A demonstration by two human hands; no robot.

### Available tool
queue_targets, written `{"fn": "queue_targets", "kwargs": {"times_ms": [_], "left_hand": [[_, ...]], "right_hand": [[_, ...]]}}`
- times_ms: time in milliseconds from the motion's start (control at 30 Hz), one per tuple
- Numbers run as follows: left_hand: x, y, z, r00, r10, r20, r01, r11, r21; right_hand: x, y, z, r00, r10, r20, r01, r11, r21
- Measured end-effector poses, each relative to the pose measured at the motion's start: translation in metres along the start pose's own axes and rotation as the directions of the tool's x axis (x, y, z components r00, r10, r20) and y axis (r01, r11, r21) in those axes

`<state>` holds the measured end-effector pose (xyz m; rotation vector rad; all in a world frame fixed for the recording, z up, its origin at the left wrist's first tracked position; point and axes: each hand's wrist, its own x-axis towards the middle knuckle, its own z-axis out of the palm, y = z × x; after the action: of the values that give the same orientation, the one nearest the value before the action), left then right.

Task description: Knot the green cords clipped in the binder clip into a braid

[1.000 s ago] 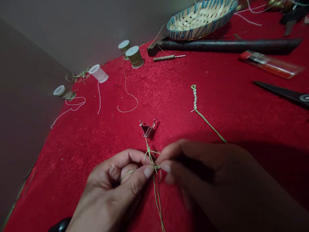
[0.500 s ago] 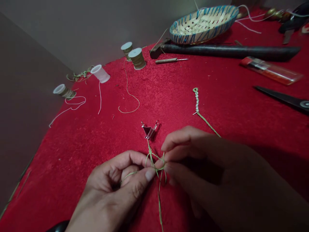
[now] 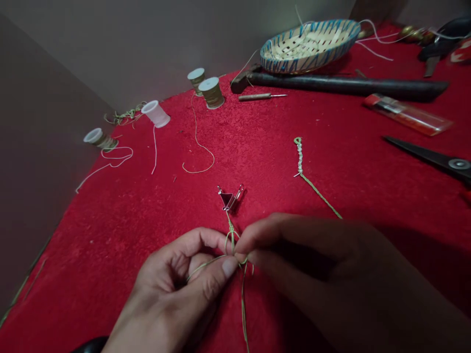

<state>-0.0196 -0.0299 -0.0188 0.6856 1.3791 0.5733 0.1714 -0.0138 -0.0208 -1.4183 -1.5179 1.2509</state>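
Note:
Green cords run down from a small knotted section, which is held at its top by a metal binder clip on the red cloth. My left hand pinches the cords between thumb and index finger, with one strand crossing its curled fingers. From the other side, my right hand pinches a strand right beside the left thumb. Looped strands stand open just above the fingertips. Loose cord ends hang down below the hands. Part of the cord between the fingertips is hidden.
Beyond my right hand lies a knotted cord piece with a braided tail. Scissors, a lighter, a hammer, an awl and a woven basket are further back. Thread spools stand at the far left.
My right hand has moved slightly left and down, its fingertips now closer to the left thumb. The loop at the right fingers is smaller, and the strand across my left fingers shows longer.

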Motion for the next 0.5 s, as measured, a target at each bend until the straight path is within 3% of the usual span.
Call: {"fn": "queue_targets", "kwargs": {"times_ms": [167, 300, 333, 500], "left_hand": [[-0.004, 0.003, -0.006, 1.0, -0.014, 0.002, 0.014, 0.981, 0.196], [-0.004, 0.005, -0.005, 0.997, -0.064, 0.033, 0.061, 0.993, 0.099], [-0.003, 0.005, -0.003, 0.995, -0.082, 0.048, 0.078, 0.995, 0.068], [-0.002, 0.005, 0.001, 0.991, -0.136, -0.017, 0.136, 0.99, 0.03]], "right_hand": [[-0.008, 0.003, -0.003, 0.998, 0.027, 0.065, -0.041, 0.973, 0.228], [-0.017, 0.007, -0.006, 0.996, 0.056, 0.076, -0.07, 0.976, 0.206], [-0.018, 0.008, -0.006, 0.998, -0.052, 0.033, 0.043, 0.97, 0.239], [-0.009, 0.014, -0.002, 0.982, -0.182, -0.041, 0.179, 0.981, -0.077]]}}
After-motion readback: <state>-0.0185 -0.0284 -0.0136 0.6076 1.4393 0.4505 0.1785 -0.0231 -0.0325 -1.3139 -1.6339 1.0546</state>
